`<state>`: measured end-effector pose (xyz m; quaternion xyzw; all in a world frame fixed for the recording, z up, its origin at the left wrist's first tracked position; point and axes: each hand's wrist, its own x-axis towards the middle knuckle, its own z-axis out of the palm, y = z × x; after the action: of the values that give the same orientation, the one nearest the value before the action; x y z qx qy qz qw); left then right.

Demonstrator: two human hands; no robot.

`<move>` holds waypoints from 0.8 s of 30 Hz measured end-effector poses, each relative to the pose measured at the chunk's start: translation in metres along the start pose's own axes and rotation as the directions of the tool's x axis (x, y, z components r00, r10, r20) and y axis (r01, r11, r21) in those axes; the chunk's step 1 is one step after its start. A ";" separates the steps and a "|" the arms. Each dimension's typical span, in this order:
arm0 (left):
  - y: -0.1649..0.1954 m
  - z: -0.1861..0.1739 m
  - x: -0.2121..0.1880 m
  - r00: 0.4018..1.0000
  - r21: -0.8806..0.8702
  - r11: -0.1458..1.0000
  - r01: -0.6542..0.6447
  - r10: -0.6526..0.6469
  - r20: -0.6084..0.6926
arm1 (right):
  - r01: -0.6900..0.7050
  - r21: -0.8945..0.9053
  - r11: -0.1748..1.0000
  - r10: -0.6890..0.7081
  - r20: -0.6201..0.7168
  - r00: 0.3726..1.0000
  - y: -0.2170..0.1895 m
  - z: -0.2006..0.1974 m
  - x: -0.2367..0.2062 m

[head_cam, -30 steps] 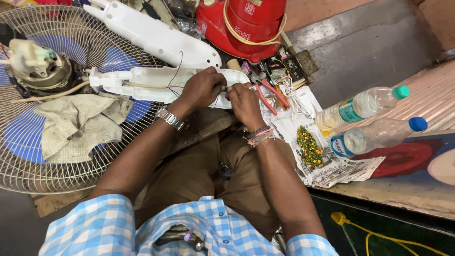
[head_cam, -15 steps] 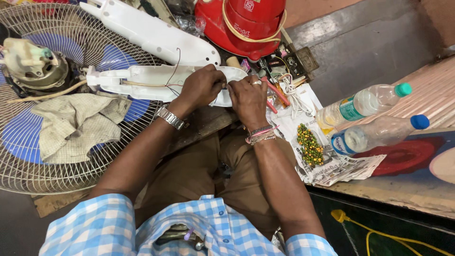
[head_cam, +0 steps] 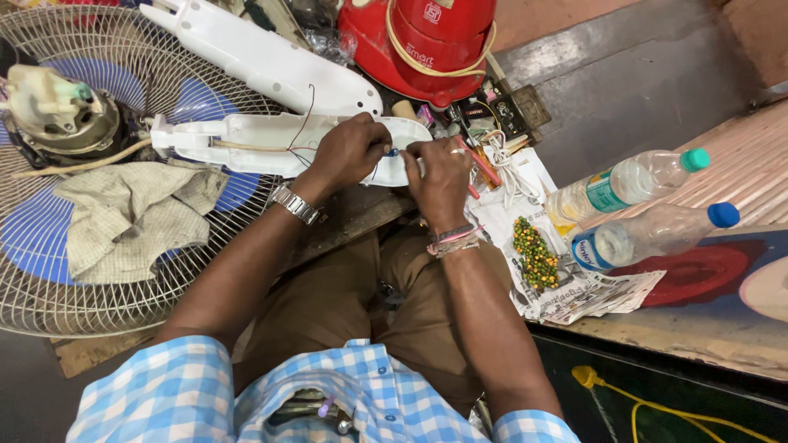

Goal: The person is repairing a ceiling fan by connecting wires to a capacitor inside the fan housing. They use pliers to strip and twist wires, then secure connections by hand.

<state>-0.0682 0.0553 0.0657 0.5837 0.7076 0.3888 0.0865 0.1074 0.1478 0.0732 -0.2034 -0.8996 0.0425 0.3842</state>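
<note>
left hand (head_cam: pixel 349 152): your grip is closed on the long white plastic housing shell (head_cam: pixel 246 141).
right hand (head_cam: pixel 439 176): your grip pinches thin wires (head_cam: pixel 386 156) at that shell's end.

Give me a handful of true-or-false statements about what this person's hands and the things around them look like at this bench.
1. Both hands rest on the long white plastic housing. True: the left hand and right hand both touch its right end.
2. A crumpled beige cloth lies on the round wire fan guard. True.
3. The two clear plastic bottles stand upright. False: both lie on their sides.
4. The metal wristwatch is on the right wrist. False: it is on the left wrist.
5. The red plastic appliance lies in the person's lap. False: it sits beyond the hands.
</note>
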 end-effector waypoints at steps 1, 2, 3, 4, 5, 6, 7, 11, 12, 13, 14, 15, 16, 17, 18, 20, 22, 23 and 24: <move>-0.001 0.001 0.002 1.000 0.004 1.000 0.008 -0.008 0.004 | 0.028 0.011 1.000 -0.028 0.010 1.000 -0.002 -0.002 0.001; -0.001 0.001 0.001 1.000 0.009 1.000 0.020 -0.020 0.009 | 0.056 0.024 0.998 -0.057 0.022 0.998 -0.004 -0.003 0.002; -0.001 0.002 0.001 1.000 0.005 1.000 0.016 -0.016 0.006 | 0.069 0.019 0.997 -0.069 0.028 0.997 -0.006 -0.003 0.002; -0.002 0.002 0.002 1.000 0.002 1.000 0.012 -0.012 0.002 | 0.082 0.013 0.997 -0.082 0.032 0.996 -0.007 -0.003 0.003; -0.002 0.003 0.002 1.000 -0.002 1.000 0.007 -0.007 -0.002 | 0.095 0.007 0.995 -0.096 0.037 0.995 -0.006 -0.002 0.004; -0.002 0.003 0.001 1.000 0.000 1.000 0.013 -0.013 0.013 | 0.091 0.003 0.996 -0.091 0.046 0.995 -0.007 -0.001 0.004; -0.003 0.003 0.001 0.999 0.003 1.000 0.019 -0.019 0.028 | 0.087 -0.002 0.996 -0.087 0.055 0.995 -0.007 0.002 0.003; -0.003 0.003 -0.002 1.000 0.000 1.000 -0.016 0.016 0.024 | 0.019 0.047 0.999 -0.025 0.119 0.993 -0.002 0.011 -0.001; -0.002 0.004 -0.002 1.000 0.012 1.000 -0.014 0.014 0.027 | -0.024 0.065 0.998 0.014 0.155 0.988 0.000 0.014 -0.002; -0.002 0.004 -0.003 0.999 0.025 1.000 -0.011 0.010 0.031 | -0.068 0.084 0.994 0.051 0.192 0.980 0.001 0.017 -0.002; -0.002 0.004 -0.004 0.999 0.037 0.999 -0.008 0.007 0.035 | -0.113 0.099 0.989 0.088 0.230 0.969 0.002 0.019 -0.003; -0.002 0.004 -0.005 1.000 0.033 0.999 -0.011 0.010 0.027 | -0.191 0.152 0.970 0.137 0.308 0.942 0.003 0.021 -0.003; -0.001 0.004 -0.005 1.000 0.028 0.999 -0.015 0.014 0.021 | -0.272 0.196 0.942 0.181 0.386 0.905 0.005 0.022 -0.004; -0.001 0.004 -0.005 1.000 0.021 1.000 -0.020 0.020 0.017 | -0.355 0.229 0.906 0.219 0.465 0.858 0.006 0.022 -0.004; -0.001 0.004 -0.005 1.000 0.018 1.000 -0.010 0.009 0.022 | -0.389 0.221 0.894 0.251 0.470 0.846 0.008 0.020 -0.005; -0.001 0.003 -0.005 1.000 0.019 1.000 0.012 -0.013 0.027 | -0.448 0.212 0.869 0.308 0.478 0.823 0.011 0.016 -0.002; -0.001 0.004 -0.004 1.000 0.019 1.000 -0.010 0.011 -0.017 | -0.219 0.061 0.974 0.196 0.265 0.944 0.013 0.010 0.002; 0.000 0.004 -0.005 0.999 0.021 1.000 -0.018 0.019 -0.032 | -0.113 -0.031 0.993 0.117 0.168 0.979 0.012 0.008 0.001; 0.000 0.004 -0.005 1.000 0.019 1.000 -0.003 0.004 -0.019 | -0.083 -0.042 0.996 0.089 0.166 0.982 0.011 0.006 0.001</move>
<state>-0.0646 0.0524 0.0609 0.5820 0.7110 0.3877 0.0735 0.1059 0.1592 0.0672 -0.2443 -0.9198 0.0603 0.3012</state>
